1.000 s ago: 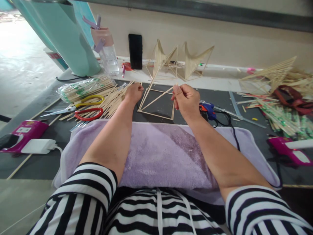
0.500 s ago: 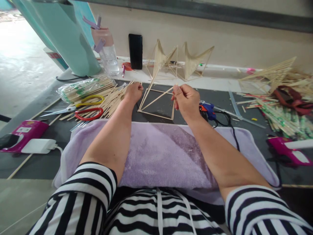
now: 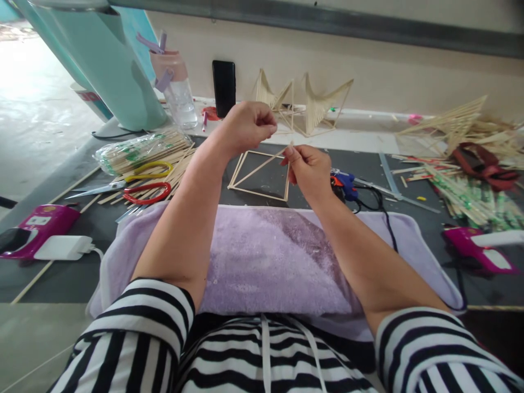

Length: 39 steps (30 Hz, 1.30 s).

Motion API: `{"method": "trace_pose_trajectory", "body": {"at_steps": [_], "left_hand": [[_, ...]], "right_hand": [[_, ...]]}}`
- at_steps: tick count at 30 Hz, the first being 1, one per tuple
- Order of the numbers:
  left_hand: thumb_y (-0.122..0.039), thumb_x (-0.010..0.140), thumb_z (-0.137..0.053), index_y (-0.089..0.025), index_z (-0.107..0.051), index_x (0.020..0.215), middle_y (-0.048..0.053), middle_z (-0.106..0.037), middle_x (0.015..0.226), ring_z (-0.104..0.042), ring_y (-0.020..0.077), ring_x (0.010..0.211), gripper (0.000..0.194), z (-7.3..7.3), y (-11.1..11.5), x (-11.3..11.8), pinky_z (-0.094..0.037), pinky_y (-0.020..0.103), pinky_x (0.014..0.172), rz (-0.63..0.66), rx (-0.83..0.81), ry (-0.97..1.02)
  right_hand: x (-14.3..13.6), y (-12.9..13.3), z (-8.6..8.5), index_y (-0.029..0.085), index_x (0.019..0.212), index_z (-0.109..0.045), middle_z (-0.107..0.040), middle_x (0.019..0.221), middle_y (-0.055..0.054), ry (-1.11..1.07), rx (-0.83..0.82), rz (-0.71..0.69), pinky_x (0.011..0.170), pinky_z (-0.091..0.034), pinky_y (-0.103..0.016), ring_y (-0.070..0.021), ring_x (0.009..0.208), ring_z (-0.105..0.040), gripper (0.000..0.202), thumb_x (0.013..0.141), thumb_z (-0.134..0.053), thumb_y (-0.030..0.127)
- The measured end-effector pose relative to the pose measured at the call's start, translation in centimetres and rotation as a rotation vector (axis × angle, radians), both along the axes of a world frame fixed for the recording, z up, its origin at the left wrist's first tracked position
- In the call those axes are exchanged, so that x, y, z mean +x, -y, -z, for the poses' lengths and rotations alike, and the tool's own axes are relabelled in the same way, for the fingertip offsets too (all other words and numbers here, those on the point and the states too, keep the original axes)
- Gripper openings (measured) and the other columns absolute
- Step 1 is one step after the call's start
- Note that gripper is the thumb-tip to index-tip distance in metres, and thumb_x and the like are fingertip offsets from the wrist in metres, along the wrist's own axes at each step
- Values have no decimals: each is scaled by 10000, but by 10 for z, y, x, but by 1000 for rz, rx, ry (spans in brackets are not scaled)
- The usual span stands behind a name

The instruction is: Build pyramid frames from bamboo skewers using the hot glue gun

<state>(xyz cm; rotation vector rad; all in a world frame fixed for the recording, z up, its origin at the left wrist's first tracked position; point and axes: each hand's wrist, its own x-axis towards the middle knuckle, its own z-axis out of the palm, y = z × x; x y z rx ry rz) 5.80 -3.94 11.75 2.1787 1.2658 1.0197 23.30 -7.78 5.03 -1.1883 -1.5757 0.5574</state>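
My left hand (image 3: 249,128) is raised above the back of a stick frame, its fingers closed in a pinch; whatever they hold, if anything, is too small to make out. My right hand (image 3: 307,166) pinches the upper end of a slanting stick at the frame's right side. The wooden stick frame (image 3: 257,192) rests on the dark table (image 3: 262,174), behind a purple towel (image 3: 266,262). That slanting stick runs down to the frame's front left corner. Behind my left hand, a finished-looking curved stick model (image 3: 321,109) stands near the wall, with another partly hidden.
Loose sticks (image 3: 180,172), yellow scissors (image 3: 149,170) and red scissors (image 3: 147,192) lie left. A bottle (image 3: 178,93) and phone (image 3: 224,88) stand behind. To the right are a blue glue gun (image 3: 347,184), its cable, a ruler (image 3: 388,172) and a stick pile (image 3: 477,191).
My left hand has moved up and to the right, from beside the frame to above its back edge. My right hand stays at the slanting stick.
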Motion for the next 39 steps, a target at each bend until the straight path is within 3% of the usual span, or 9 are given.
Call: {"method": "trace_pose_trajectory", "body": {"at_steps": [5, 11, 17, 23, 28, 32, 39], "left_hand": [[-199, 773, -597, -171, -661, 770, 0, -628, 637, -567, 87, 553, 70, -6, 7, -4, -416, 205, 528, 92, -67, -47], [-191, 730, -638, -209, -692, 792, -23, -587, 544, -609, 124, 552, 84, -5, 5, -8, -429, 221, 514, 234, -234, -234], [-182, 745, -630, -181, -681, 783, -37, -581, 533, -632, 109, 583, 63, -4, 5, -6, -444, 202, 565, 285, -331, -292], [-167, 751, -628, -169, -648, 680, -37, -551, 497, -648, 119, 608, 74, -3, 9, 0, -474, 224, 602, 194, -351, -283], [-126, 711, -659, -184, -646, 629, -17, -548, 509, -693, 187, 713, 101, 8, 5, 1, -514, 292, 636, 48, -265, -105], [-118, 700, -662, -191, -646, 631, -10, -554, 516, -702, 217, 751, 102, 14, 3, 0, -527, 328, 646, 59, -242, -65], [-118, 685, -670, -188, -637, 612, -11, -539, 492, -707, 231, 755, 107, 13, 3, 1, -523, 326, 639, 67, -249, -78]], "right_hand": [[2, 0, 0, 209, 690, -653, -479, 415, 43, 18, 17, -14, 463, -389, -261, -105, 380, -477, 488, 848, -529, 653], [1, 1, 0, 208, 670, -645, -458, 399, 44, 28, 44, -24, 474, -388, -260, -110, 405, -489, 521, 847, -508, 678], [0, 1, 1, 218, 684, -641, -489, 431, 42, 5, 25, -39, 451, -380, -257, -102, 395, -477, 506, 841, -515, 682], [0, 2, 0, 218, 651, -612, -486, 430, 42, 19, 22, -43, 468, -396, -263, -105, 397, -472, 522, 841, -504, 692], [0, 4, -3, 223, 651, -594, -504, 465, 38, 20, -12, -82, 456, -385, -258, -101, 406, -475, 515, 846, -498, 690], [0, 5, -5, 222, 652, -585, -521, 493, 34, 21, -26, -96, 456, -387, -255, -97, 417, -475, 511, 849, -496, 686], [1, 4, -4, 221, 641, -575, -512, 484, 34, 26, -15, -101, 461, -387, -256, -94, 405, -462, 519, 859, -483, 683]]}}
